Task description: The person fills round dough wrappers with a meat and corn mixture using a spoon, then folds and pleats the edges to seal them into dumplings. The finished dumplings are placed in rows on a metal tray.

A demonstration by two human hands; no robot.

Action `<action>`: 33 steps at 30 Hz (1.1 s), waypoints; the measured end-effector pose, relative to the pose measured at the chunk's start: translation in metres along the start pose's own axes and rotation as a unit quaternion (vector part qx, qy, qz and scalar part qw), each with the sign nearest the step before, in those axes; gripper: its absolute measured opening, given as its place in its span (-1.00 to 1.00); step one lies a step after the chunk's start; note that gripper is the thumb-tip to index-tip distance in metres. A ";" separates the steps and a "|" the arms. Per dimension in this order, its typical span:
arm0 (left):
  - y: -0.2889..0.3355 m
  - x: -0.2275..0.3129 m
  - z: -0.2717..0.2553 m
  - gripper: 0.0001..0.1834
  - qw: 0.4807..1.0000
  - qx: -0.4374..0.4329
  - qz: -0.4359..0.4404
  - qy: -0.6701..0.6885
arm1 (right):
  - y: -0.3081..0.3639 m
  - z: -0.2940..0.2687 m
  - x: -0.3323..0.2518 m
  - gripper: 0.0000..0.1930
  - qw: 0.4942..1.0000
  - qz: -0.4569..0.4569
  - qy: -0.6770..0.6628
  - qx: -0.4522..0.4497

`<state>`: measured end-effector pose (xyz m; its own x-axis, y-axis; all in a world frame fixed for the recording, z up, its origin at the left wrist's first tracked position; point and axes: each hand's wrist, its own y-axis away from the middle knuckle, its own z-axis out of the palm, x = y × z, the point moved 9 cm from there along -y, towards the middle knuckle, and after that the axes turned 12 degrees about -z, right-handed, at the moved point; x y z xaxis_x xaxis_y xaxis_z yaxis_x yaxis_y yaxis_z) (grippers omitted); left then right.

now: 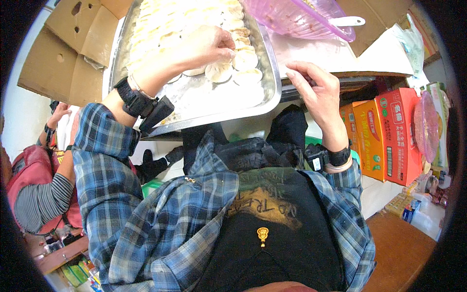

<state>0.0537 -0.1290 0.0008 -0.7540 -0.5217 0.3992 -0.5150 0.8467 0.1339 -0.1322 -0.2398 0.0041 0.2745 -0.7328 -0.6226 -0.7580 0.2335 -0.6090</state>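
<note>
A large metal tray, dusted with white flour, holds rows of pale round dumplings. My left hand is over the tray, its fingers curled and pressed together just above the nearest dumplings. Whatever is between its fingertips, if anything, I cannot make out. Off the tray's right edge, my right hand hangs in the air. Its thumb and forefinger are bent and slightly apart, and nothing shows between them. Beyond it, at the far right, a translucent purple bowl has a white spoon handle resting on its rim.
Open cardboard stands left of the tray. Orange and red boxes are stacked at the right, with a pink plastic lid against them. Another person in a striped sleeve sits at the far left. White sheeting covers the surface right of the tray.
</note>
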 end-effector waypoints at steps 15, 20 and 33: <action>-0.009 0.016 0.018 -0.79 0.997 0.039 0.069 -0.024 | -0.024 0.018 -0.021 -0.85 0.994 -0.082 0.074 -0.019; -0.012 0.012 0.027 -0.80 0.997 0.004 0.033 -0.065 | -0.035 0.020 -0.032 -0.85 0.980 -0.138 0.142 -0.033; -0.007 0.008 0.008 -0.77 0.956 -0.044 -0.003 0.290 | -0.049 0.023 -0.028 -0.73 0.992 -0.105 0.074 0.000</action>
<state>0.0481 -0.1402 -0.0046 -0.3848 -0.4017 0.8310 -0.4633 0.8628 0.2024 -0.0890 -0.2166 0.0404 0.3368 -0.8508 -0.4034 -0.6932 0.0659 -0.7178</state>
